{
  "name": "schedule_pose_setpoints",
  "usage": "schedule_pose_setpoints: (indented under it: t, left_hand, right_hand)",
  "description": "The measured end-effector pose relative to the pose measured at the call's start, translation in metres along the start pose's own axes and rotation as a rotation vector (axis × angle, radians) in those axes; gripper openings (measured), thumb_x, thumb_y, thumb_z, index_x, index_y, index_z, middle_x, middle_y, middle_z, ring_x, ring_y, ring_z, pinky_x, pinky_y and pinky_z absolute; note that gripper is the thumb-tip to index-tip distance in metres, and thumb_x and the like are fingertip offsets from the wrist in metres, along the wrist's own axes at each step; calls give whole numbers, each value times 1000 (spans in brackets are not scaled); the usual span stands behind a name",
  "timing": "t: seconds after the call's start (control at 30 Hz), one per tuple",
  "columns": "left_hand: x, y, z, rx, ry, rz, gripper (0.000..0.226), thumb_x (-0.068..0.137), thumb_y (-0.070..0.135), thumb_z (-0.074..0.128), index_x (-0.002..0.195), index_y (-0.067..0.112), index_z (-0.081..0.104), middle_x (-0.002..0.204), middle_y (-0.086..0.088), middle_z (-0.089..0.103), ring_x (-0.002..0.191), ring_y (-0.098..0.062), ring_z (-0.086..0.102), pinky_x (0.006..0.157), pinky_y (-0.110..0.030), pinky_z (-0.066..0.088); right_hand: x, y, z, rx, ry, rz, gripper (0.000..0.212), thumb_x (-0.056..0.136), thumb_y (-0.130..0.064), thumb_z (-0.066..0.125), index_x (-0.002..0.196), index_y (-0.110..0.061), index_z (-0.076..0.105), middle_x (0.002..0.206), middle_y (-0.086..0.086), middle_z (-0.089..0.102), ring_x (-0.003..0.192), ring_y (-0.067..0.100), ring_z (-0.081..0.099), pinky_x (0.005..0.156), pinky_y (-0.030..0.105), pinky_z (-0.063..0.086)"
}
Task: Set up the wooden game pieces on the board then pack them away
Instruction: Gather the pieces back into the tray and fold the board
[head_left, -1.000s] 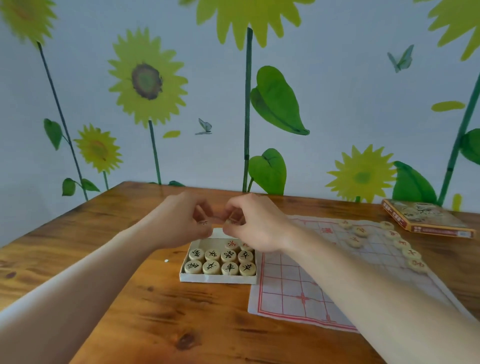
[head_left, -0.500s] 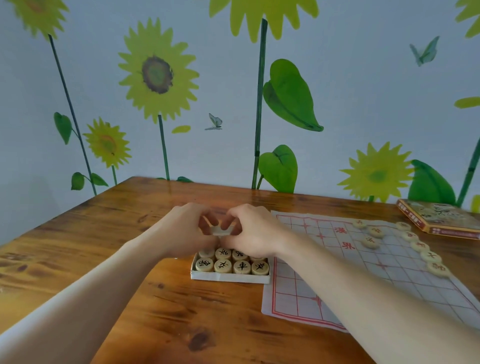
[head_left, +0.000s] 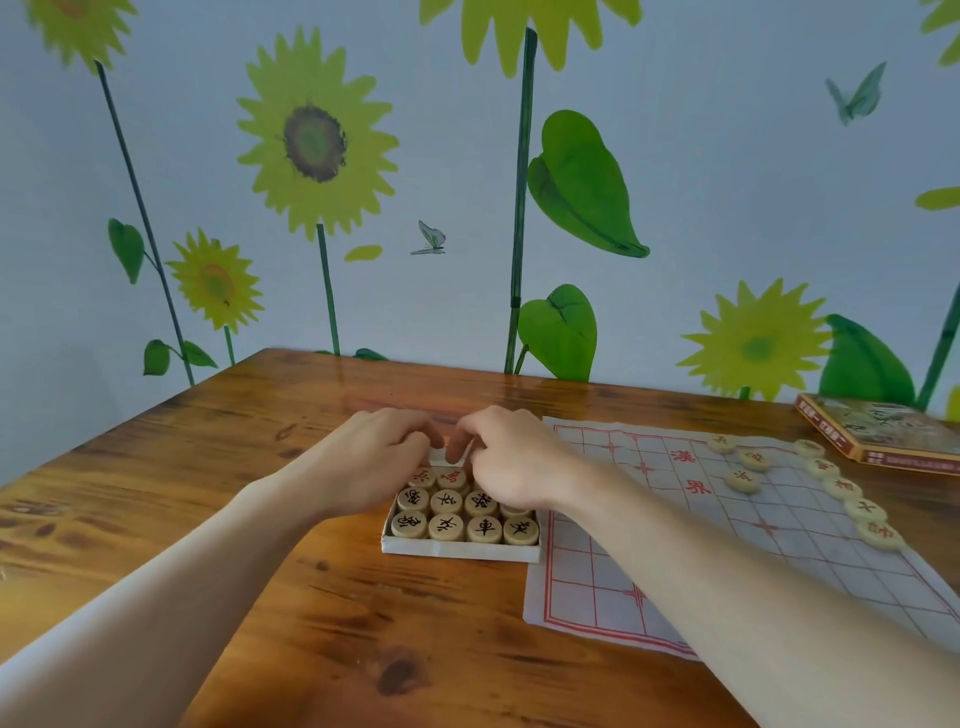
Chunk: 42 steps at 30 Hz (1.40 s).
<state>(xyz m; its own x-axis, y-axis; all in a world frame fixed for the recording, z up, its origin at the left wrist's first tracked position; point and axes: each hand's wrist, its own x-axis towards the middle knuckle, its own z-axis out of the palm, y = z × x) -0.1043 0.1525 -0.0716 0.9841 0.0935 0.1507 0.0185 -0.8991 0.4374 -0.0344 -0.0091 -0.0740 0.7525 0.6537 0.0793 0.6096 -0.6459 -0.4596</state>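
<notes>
Wooden pieces under curled fingers

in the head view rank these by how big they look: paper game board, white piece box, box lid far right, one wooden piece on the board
1. Paper game board
2. White piece box and box lid: look alike; lid is farther and cut by the frame edge, so unsure
3. Wooden piece

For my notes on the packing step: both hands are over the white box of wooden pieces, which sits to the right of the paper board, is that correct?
Not quite. The head view shows the white box to the left of the paper board, not the right. The rest holds: the left hand and right hand are both over the box's wooden pieces.
</notes>
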Motion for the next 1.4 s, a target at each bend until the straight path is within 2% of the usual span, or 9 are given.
schedule_pose_setpoints:
  t: [0.07, 0.23, 0.43, 0.6, 0.73, 0.97, 1.1, 1.23, 1.4]
  left_hand:
    - [0, 2, -1, 8, 45, 11, 34, 103, 23, 35, 114, 26, 67, 102, 10, 70, 84, -2, 59, 74, -27, 47]
    - [5, 21, 1, 34, 135, 42, 31, 100, 33, 40, 92, 31, 69, 83, 8, 73, 79, -13, 68, 74, -45, 58]
    - [20, 67, 13, 19, 86, 135, 32, 98, 39, 41, 90, 31, 71, 86, 11, 72, 80, -9, 66, 76, -43, 57]
    - [33, 106, 33, 20, 30, 230, 25, 96, 33, 46, 100, 32, 71, 88, 13, 71, 85, -9, 65, 80, -40, 56]
    - [42, 142, 53, 8, 1, 317, 21, 93, 26, 50, 99, 29, 70, 91, 12, 72, 87, -10, 65, 82, -40, 55]
    - [59, 203, 98, -25, -75, 454, 36, 78, 33, 42, 100, 34, 70, 95, 12, 75, 91, -11, 68, 80, -38, 58]
    - [67, 226, 118, -45, -105, 465, 31, 81, 29, 47, 102, 32, 71, 96, 11, 74, 91, -13, 67, 81, -36, 57]
    - [78, 239, 132, -19, -68, 451, 25, 90, 20, 54, 105, 32, 70, 97, 11, 71, 90, -11, 65, 76, -29, 52]
    - [94, 229, 150, 38, 42, 290, 18, 87, 43, 66, 94, 27, 65, 96, 7, 64, 86, -15, 62, 75, -35, 58]
  right_hand:
    - [-1, 1, -1, 20, 5, -5, 32, 93, -9, 43, 104, -28, 66, 115, 1, 69, 107, 27, 63, 95, 50, 53]
    - [-9, 12, -11, 60, 37, -1, 30, 92, -11, 45, 102, -29, 66, 111, 0, 69, 103, 24, 66, 89, 46, 56]
    - [-34, 35, -35, 24, 98, 34, 31, 91, -20, 46, 113, -29, 67, 112, 0, 72, 103, 28, 66, 88, 45, 56]
    - [-61, 59, -59, -31, 160, 63, 19, 91, -17, 50, 83, -32, 59, 85, -4, 62, 90, 31, 62, 71, 35, 43]
    - [-88, 84, -77, -67, 207, 121, 27, 89, -14, 49, 102, -29, 68, 96, 0, 70, 94, 30, 64, 78, 41, 53]
    - [-141, 134, -105, -61, 258, 286, 23, 89, -15, 49, 80, -32, 62, 80, -3, 68, 79, 25, 67, 71, 41, 56]
    - [-162, 153, -113, -62, 278, 349, 22, 90, -17, 52, 80, -31, 65, 82, -3, 69, 81, 23, 66, 75, 46, 57]
    - [-174, 169, -115, -62, 308, 397, 16, 92, -21, 59, 102, -29, 70, 99, -6, 69, 95, 19, 65, 84, 41, 57]
    - [-183, 190, -110, -167, 393, 490, 20, 92, -32, 70, 108, -23, 63, 113, -5, 60, 103, 17, 58, 83, 31, 50]
